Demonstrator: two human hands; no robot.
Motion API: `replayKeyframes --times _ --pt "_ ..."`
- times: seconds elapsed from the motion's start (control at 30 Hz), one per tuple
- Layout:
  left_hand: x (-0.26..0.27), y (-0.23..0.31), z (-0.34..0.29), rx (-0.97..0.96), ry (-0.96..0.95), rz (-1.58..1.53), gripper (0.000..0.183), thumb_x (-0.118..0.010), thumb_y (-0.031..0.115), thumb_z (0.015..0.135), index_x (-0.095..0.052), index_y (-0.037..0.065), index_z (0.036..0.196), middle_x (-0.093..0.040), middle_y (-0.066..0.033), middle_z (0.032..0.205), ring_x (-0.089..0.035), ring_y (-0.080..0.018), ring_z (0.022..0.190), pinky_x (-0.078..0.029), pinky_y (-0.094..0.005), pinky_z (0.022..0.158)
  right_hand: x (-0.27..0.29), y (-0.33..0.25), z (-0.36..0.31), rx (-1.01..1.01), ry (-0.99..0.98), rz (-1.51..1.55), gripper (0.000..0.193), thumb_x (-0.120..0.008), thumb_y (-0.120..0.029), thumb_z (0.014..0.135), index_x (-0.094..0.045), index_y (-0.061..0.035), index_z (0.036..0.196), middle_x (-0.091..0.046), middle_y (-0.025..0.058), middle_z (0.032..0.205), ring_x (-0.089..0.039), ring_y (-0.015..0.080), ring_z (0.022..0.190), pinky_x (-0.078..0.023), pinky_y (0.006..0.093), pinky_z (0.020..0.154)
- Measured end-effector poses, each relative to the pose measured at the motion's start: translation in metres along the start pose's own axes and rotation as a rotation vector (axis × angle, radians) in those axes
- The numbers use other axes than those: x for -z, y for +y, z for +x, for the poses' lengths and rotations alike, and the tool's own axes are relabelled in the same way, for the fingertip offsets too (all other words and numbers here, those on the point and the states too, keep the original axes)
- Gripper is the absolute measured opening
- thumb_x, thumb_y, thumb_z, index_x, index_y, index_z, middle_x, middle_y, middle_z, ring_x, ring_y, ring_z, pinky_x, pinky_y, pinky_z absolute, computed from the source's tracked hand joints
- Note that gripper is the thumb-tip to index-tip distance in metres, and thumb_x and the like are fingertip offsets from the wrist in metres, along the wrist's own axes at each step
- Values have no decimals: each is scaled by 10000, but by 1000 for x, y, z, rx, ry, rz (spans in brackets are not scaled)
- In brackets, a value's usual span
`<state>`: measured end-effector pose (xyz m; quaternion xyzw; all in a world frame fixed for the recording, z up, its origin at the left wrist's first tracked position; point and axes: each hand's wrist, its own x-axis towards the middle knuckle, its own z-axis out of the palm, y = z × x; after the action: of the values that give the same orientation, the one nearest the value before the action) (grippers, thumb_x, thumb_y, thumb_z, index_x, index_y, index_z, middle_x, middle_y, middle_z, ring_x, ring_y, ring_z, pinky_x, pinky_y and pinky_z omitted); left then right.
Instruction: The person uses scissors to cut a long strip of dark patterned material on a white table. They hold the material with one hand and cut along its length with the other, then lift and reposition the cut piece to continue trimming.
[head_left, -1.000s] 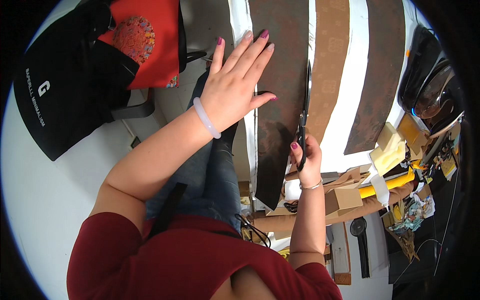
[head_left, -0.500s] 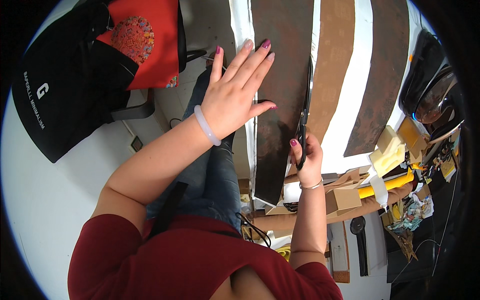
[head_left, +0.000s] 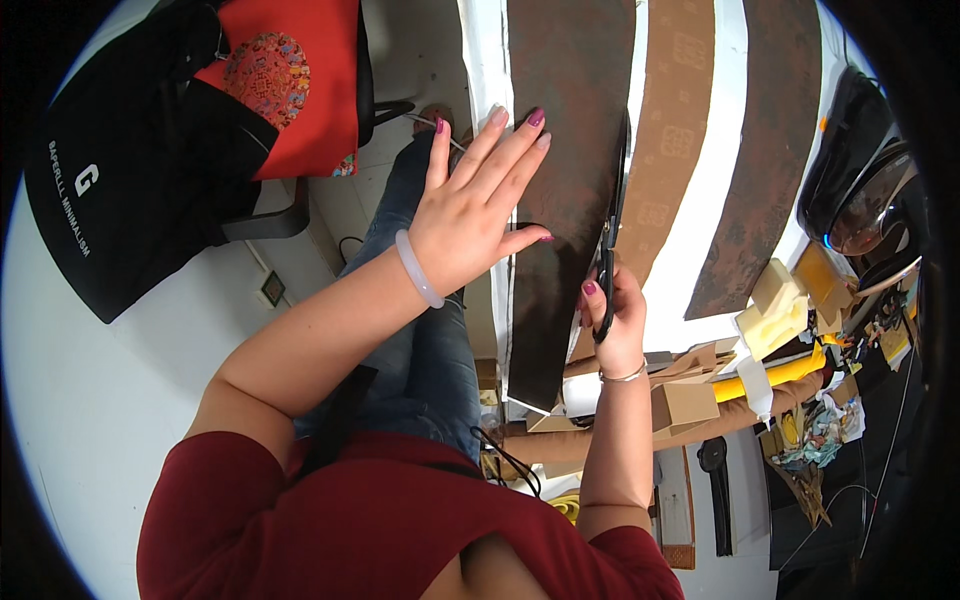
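My left hand (head_left: pixel 470 205) lies flat, fingers spread, its fingertips on the left edge of a long dark mottled brown strip of sheet material (head_left: pixel 570 160). On the strip's right edge, my right hand (head_left: pixel 622 325) grips black-handled scissors (head_left: pixel 608 235) by the loops. Their blades point away from me along that edge. White sheeting (head_left: pixel 705 210) shows between the dark strip and the neighbouring strips. To the right of the scissors lies a lighter brown strip (head_left: pixel 675 130) with a faint printed pattern.
Another dark mottled strip (head_left: pixel 765 150) lies further right. Beyond it sits a glossy black appliance (head_left: pixel 860 190). Yellow foam blocks (head_left: pixel 775 310), a cardboard box (head_left: pixel 685 405) and a yellow roll (head_left: pixel 780 372) crowd the near right side. A chair draped with a black bag (head_left: pixel 130 190) stands left.
The scissors' blades sit slightly higher along the strip's edge, and more of the dark blade shows. My left hand keeps nearly the same place on the strip.
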<state>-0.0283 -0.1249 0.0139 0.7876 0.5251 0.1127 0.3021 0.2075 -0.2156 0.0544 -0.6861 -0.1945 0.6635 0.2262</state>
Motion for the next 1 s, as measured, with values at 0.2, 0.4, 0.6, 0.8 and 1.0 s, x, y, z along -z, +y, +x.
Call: replayKeyframes --times 0.2,0.4,0.6,0.8,1.0 --pt "-2 1 -1 -5 14 -8 932 -839 489 716 -509 97 1494 -396 -35 1622 -326 -268 1521 -163 -658 1201 0 -3 0 -35 12 -10 269 -768 -236 955 -565 -63 921 -531 -44 704 -463 45 571 -365 200 524" --pt "-3 4 -3 5 -1 -19 939 -846 473 718 -500 73 1494 -413 -59 1616 -327 -304 1524 -108 -646 1214 -4 -16 13 19 -23 27 285 -780 -247 944 -563 -61 932 -531 -44 706 -463 46 575 -361 198 528" --pt "-3 5 -3 2 -16 -41 950 -847 466 722 -484 57 1499 -413 -85 1613 -320 -335 1528 -86 -653 1214 -6 -16 13 -23 30 4 280 -769 -245 956 -561 -67 900 -524 -50 680 -454 42 542 -357 199 498" --pt "16 13 11 -3 20 -97 901 -829 435 773 -470 38 1497 -402 -107 1609 -327 -356 1519 -107 -641 1217 3 -9 11 -22 -9 7 278 -761 -240 963 -553 -71 891 -523 -47 658 -461 45 530 -356 201 488" --pt "22 -4 82 -91 117 78 790 -750 373 882 -430 48 1527 -379 -106 1622 -350 -316 1500 -221 -573 1223 9 -9 12 -7 -63 -26 240 -702 -260 996 -569 -62 963 -564 -8 720 -488 66 535 -399 211 493"
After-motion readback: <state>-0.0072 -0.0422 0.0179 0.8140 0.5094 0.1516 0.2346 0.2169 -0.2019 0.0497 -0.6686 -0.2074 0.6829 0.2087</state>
